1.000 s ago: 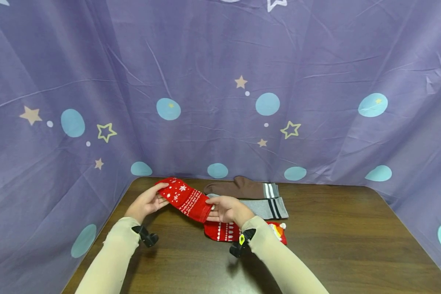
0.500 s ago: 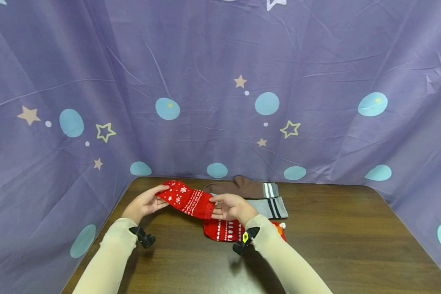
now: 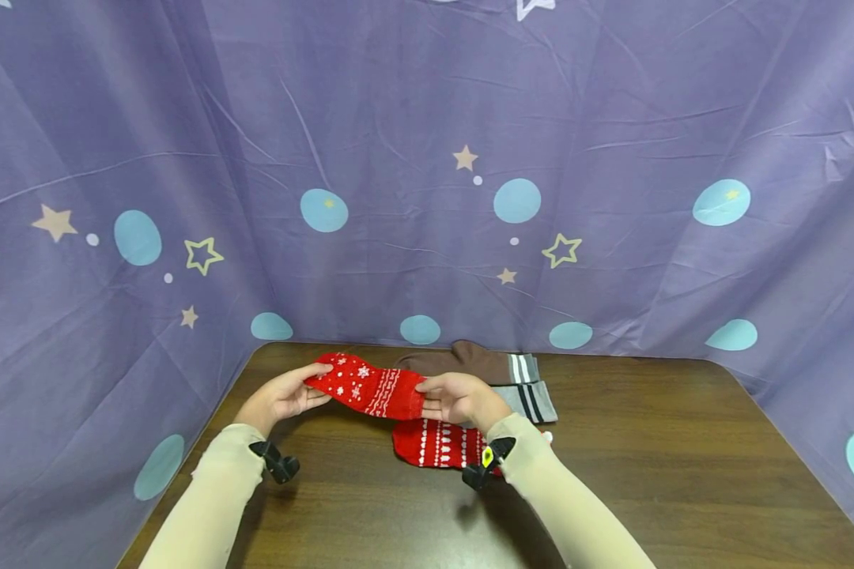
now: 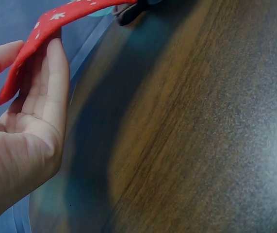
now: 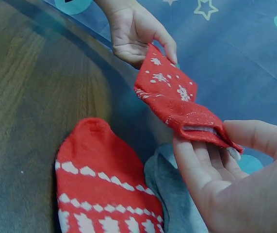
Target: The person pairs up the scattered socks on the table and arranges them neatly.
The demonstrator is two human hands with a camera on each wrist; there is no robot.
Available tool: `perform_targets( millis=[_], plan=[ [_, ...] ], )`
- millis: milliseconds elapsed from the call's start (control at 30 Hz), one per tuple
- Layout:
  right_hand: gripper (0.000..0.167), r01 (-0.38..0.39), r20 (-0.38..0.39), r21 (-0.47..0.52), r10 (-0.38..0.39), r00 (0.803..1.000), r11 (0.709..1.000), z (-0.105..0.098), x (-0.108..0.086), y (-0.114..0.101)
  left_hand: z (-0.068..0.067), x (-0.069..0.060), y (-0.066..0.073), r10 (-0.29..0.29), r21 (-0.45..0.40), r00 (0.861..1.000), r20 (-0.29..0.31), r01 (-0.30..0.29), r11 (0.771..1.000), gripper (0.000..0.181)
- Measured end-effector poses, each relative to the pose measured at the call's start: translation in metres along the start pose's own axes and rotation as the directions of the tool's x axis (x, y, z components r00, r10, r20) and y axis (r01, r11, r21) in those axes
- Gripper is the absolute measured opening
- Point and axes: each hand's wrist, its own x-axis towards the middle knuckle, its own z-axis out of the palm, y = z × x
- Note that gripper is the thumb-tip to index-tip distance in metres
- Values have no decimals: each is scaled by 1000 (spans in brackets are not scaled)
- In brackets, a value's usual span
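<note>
Stretched between both hands above the table is a red sock [image 3: 370, 387] with white snowflakes and wavy bands. My left hand [image 3: 285, 397] pinches its left end, thumb on top and fingers beneath, as the left wrist view also shows. At the cuff, my right hand [image 3: 459, 397] pinches the other end; the cuff opening [image 5: 200, 128] faces that hand in the right wrist view. Below lies a second red sock [image 3: 441, 444] with white patterned rows, partly hidden by the right wrist. Behind it are a grey sock [image 3: 534, 401] with black stripes and a brown sock [image 3: 470, 362] with white stripes.
The socks lie on a brown wooden table [image 3: 648, 458]. A purple curtain [image 3: 413, 142] with stars and blue ovals hangs close behind the table and along its sides. Black wrist mounts [image 3: 275, 461] sit on both forearms.
The held red sock has swung from a downward slant towards level. My right hand has moved right and slightly up with the cuff; the left hand has shifted little. The lying socks stay put.
</note>
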Motion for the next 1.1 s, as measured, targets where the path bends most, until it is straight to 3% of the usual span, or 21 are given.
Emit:
perform_targets(
  millis=[267,667,1100],
  plan=[
    [18,-15,18,20,15,1000,1000,-12,-4,-5,5,1,-2,-3,52,1000,15,2,999,16],
    [21,-5,103,-95,15,995,996,-27,-21,-17,14,3,-1,3,147,996,93,-16,989,18],
    [23,25,90,-189,-8,996,982,-49,-44,-28,30,5,0,5,204,986,165,-39,978,21]
  ],
)
